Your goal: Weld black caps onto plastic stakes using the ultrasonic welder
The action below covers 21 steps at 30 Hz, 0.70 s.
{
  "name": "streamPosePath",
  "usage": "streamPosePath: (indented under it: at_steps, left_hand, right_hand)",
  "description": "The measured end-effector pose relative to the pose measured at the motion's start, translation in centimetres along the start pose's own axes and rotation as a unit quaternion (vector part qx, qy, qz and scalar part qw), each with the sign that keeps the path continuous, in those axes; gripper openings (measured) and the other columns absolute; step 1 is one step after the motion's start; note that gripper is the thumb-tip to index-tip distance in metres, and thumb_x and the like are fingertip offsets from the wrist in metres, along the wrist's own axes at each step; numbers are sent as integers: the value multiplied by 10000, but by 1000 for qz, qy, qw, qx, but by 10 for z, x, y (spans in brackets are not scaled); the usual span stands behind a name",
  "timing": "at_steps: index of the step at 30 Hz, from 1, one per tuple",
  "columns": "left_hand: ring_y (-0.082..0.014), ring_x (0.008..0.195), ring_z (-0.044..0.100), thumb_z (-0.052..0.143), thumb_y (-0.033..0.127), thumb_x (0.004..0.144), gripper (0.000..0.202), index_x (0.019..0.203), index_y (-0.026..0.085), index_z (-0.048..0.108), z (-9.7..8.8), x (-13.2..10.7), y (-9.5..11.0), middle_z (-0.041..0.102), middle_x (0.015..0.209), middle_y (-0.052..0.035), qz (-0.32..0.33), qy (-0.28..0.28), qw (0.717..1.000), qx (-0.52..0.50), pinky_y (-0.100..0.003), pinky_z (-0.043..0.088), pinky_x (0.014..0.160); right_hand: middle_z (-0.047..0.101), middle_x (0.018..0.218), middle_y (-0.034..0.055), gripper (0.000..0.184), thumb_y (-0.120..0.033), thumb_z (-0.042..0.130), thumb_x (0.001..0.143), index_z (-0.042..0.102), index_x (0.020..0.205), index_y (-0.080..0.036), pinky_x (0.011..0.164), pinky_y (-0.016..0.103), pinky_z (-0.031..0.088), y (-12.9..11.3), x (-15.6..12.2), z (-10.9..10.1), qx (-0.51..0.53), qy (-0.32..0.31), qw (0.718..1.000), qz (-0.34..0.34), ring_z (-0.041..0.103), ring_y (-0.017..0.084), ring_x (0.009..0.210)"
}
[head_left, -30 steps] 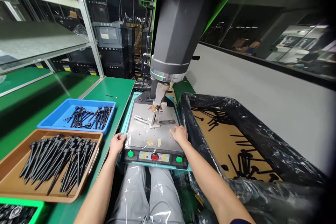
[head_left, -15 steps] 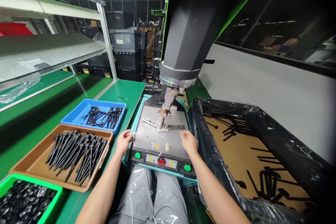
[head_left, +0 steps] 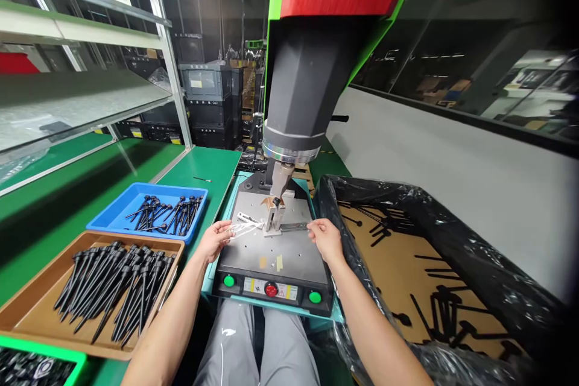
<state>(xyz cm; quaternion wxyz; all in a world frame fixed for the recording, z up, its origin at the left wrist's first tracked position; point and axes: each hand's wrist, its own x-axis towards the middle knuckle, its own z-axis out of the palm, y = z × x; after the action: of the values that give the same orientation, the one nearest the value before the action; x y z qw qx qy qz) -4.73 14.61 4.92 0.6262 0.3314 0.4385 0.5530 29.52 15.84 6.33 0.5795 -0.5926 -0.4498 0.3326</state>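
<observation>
My left hand (head_left: 216,241) hovers over the left edge of the machine's metal plate (head_left: 253,248), fingers bent together. Thin white streaks run from its fingertips toward the fixture; whether they are a held thing or glare I cannot make out. My right hand (head_left: 326,240) is at the plate's right side, thumb and fingertips pinched by the outer end of a flat slotted bar (head_left: 295,227). What its fingertips hold, if anything, is hidden. Between the hands stands an upright metal fixture (head_left: 274,220) with a small black part (head_left: 277,201) at its top, right under the press tool (head_left: 282,180).
The dark press head (head_left: 301,78) hangs above. Green buttons (head_left: 229,281) and a red button (head_left: 271,289) line the front. Left are a blue tray (head_left: 108,212) and brown tray (head_left: 27,307) of black rods, plus a green bin (head_left: 80,368). Right is a plastic-lined box (head_left: 398,253).
The view has tilted up, bringing the red panel's lettering into sight. My right hand has come closer to the slotted bar's end. White streaks now show ahead of my left fingertips.
</observation>
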Motion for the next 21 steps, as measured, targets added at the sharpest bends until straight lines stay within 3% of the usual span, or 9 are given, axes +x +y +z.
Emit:
streamPosePath:
  at_steps: [5, 14, 21]
  left_hand:
    - [-58, 536, 489, 888, 195, 480, 524, 950, 126, 667, 4, 10, 12, 566, 682, 33, 36, -37, 998, 26, -184, 323, 492]
    - [-57, 465, 378, 820, 196, 522, 407, 904, 132, 696, 11, 26, 52, 471, 558, 62, -1, -165, 976, 145, -213, 270, 495]
    - [-76, 436, 374, 847, 330, 542, 328, 749, 138, 680, 16, 40, 73, 485, 497, 37, -26, -167, 959, 226, -215, 217, 458]
  right_hand:
    - [607, 577, -2, 287, -451, 681, 627, 582, 715, -197, 372, 209, 354, -5, 8, -3, 2, -2, 1000, 6, 538, 133, 454]
    - [568, 519, -24, 247, -428, 659, 621, 561, 682, -210, 378, 213, 321, -13, 29, -6, -3, -20, 1000, 9, 476, 118, 417]
    - [554, 489, -33, 180, -375, 625, 623, 579, 676, -210, 376, 201, 310, -19, 39, -9, -8, -29, 1000, -8, 458, 108, 401]
